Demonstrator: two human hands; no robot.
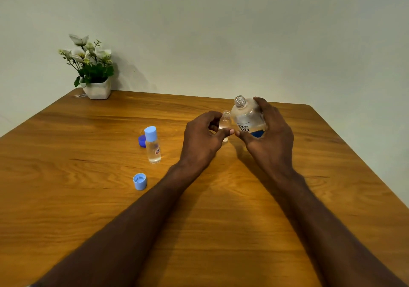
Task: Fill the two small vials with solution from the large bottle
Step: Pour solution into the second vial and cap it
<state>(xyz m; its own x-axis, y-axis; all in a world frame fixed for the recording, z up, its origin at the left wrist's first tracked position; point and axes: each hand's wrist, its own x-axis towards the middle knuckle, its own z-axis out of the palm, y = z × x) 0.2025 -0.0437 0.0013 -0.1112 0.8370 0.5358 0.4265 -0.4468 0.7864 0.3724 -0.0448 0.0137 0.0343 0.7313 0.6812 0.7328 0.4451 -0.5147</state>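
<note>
The wooden table [221, 231] carries everything, with a potted flower arrangement [91, 69] off at its ten o'clock corner. The step in hand looks like the second fill: the large bottle [247, 118], uncapped and upright with its mouth toward twelve o'clock, sits just past centre in the right hand [267, 136], whose fingers are wrapped firmly round the body. Immediately at its nine o'clock stands the open vial [225, 123], touching or nearly touching it, pinched lightly by the left hand [203, 138], fingers curled half closed around the neck and shoulder; whether that vial holds any liquid yet is hard to tell through the glare. The capped vial [153, 146] stands at nine o'clock of the hands, well apart, apparently already filled. The next move, I judge, calls for tilting the bottle toward nine o'clock so its mouth meets the vial's narrow opening, slowly, while the left hand steadies. A loose pale blue cap [139, 181] lies at seven o'clock; a darker blue cap [142, 141] rests behind the capped vial.
</note>
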